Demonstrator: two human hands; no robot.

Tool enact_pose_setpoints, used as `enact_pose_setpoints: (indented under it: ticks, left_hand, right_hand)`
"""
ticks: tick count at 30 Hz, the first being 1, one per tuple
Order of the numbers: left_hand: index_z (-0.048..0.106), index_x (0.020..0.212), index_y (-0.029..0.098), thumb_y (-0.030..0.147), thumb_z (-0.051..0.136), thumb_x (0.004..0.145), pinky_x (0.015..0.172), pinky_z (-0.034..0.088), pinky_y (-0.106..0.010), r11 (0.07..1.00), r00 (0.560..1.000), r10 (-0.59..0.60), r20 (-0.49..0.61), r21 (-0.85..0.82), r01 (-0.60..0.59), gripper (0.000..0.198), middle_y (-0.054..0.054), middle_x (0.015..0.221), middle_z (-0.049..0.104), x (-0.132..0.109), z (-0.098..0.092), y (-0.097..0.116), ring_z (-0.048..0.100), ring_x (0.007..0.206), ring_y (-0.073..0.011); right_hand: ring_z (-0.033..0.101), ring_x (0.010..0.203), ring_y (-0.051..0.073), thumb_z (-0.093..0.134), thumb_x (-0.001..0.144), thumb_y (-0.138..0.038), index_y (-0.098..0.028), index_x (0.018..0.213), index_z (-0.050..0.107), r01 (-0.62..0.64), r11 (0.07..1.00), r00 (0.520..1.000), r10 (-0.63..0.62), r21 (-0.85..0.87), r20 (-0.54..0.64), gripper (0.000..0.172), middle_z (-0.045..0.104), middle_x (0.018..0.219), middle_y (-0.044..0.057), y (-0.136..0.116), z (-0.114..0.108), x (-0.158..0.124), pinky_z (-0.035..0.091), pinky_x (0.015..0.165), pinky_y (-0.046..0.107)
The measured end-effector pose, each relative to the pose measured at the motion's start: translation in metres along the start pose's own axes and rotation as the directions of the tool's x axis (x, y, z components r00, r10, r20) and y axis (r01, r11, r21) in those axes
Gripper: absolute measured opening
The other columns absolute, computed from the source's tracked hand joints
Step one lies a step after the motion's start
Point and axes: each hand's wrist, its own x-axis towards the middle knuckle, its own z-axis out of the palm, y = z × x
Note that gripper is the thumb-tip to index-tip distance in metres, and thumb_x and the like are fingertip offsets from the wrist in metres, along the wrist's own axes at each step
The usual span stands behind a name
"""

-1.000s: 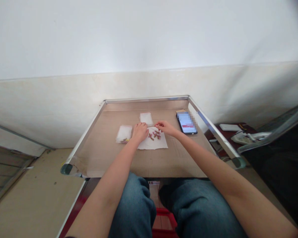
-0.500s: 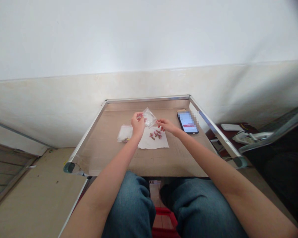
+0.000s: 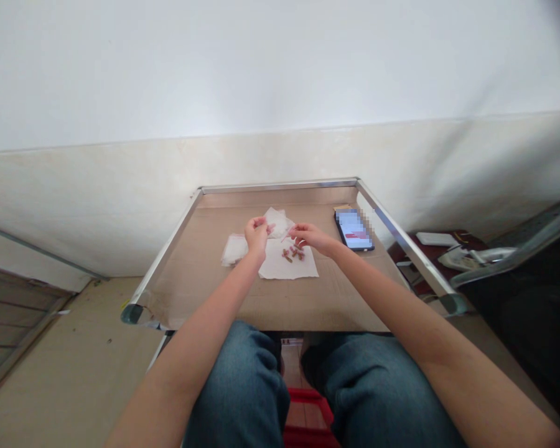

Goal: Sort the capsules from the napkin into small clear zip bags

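Observation:
A small clear plastic bag (image 3: 277,223) is stretched between my two hands above the far part of the table. My left hand (image 3: 256,234) is closed on its left side, thumb and fingers pinched. At the bag's right edge, my right hand (image 3: 310,238) has its fingers pinched together on the plastic. Below them a white paper sheet (image 3: 287,270) lies flat, bearing several small pink and brown capsule-shaped pieces (image 3: 290,255). Left of the sheet is a pile of whitish plastic bags (image 3: 233,249), partly covered by my left wrist.
A phone (image 3: 354,230) with a lit screen lies at the right of the cardboard-covered table (image 3: 200,292). Metal rails (image 3: 280,183) run along its back and sides. A wall stands behind. A red stool (image 3: 310,414) shows below, between my knees.
The bag has tilted and now looks flatter and whiter between my hands. My left hand has shifted slightly, its wrist covering more of the bag pile's lower edge. The right hand has moved slightly left.

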Motion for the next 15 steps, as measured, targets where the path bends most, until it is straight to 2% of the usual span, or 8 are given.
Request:
enact_pose_setpoints:
  ticks: [4,6,8,12,15]
  left_hand:
    - [0.05,0.081,0.015,0.015,0.051,0.069,0.06,0.048,-0.023,0.999,0.997,-0.007,0.077,0.043,0.003,0.013,-0.003,0.083,0.053,-0.004,0.001,0.001,0.056,0.064,-0.0087]
    - [0.05,0.087,0.016,0.017,0.049,0.071,0.065,0.049,-0.028,0.982,0.989,0.059,0.135,0.173,-0.082,0.016,-0.006,0.091,0.055,-0.004,-0.003,0.0,0.058,0.071,-0.0117]
    - [0.051,0.093,0.016,0.016,0.05,0.071,0.075,0.048,-0.033,0.911,0.965,0.174,0.196,0.34,-0.234,0.022,-0.008,0.1,0.056,-0.002,-0.009,-0.001,0.057,0.084,-0.0157]
    - [0.05,0.106,0.016,0.008,0.047,0.066,0.092,0.038,-0.037,0.702,0.878,0.342,0.336,0.53,-0.476,0.04,-0.009,0.111,0.054,0.002,-0.021,0.002,0.049,0.105,-0.0194]
    - [0.048,0.114,0.016,0.01,0.052,0.062,0.099,0.031,-0.039,0.543,0.761,0.368,0.534,0.541,-0.642,0.052,-0.008,0.119,0.05,-0.003,-0.023,0.009,0.043,0.113,-0.0206]
  right_hand:
    - [0.048,0.054,0.005,0.059,0.071,-0.028,-0.017,0.079,0.058,-0.013,0.999,1.0,0.014,0.047,-0.026,0.014,0.056,0.073,0.0,0.003,0.002,0.004,0.037,0.047,0.016]
    - [0.048,0.053,0.005,0.057,0.073,-0.028,-0.016,0.076,0.058,-0.03,0.998,0.998,0.033,0.058,-0.046,0.012,0.055,0.07,0.0,0.002,0.003,0.004,0.037,0.046,0.016]
    - [0.048,0.052,0.006,0.055,0.073,-0.026,-0.016,0.073,0.057,-0.049,0.998,0.997,0.052,0.048,-0.057,0.011,0.053,0.066,0.0,0.001,0.004,0.003,0.037,0.046,0.017]
    - [0.048,0.051,0.007,0.052,0.073,-0.022,-0.014,0.068,0.056,-0.093,0.995,0.994,0.089,-0.048,-0.064,0.01,0.052,0.06,-0.001,-0.003,0.005,0.001,0.037,0.046,0.017]
    - [0.049,0.05,0.007,0.049,0.073,-0.019,-0.014,0.067,0.055,-0.103,0.991,0.994,0.099,-0.084,-0.042,0.01,0.053,0.058,0.0,-0.004,0.007,0.0,0.037,0.045,0.017]
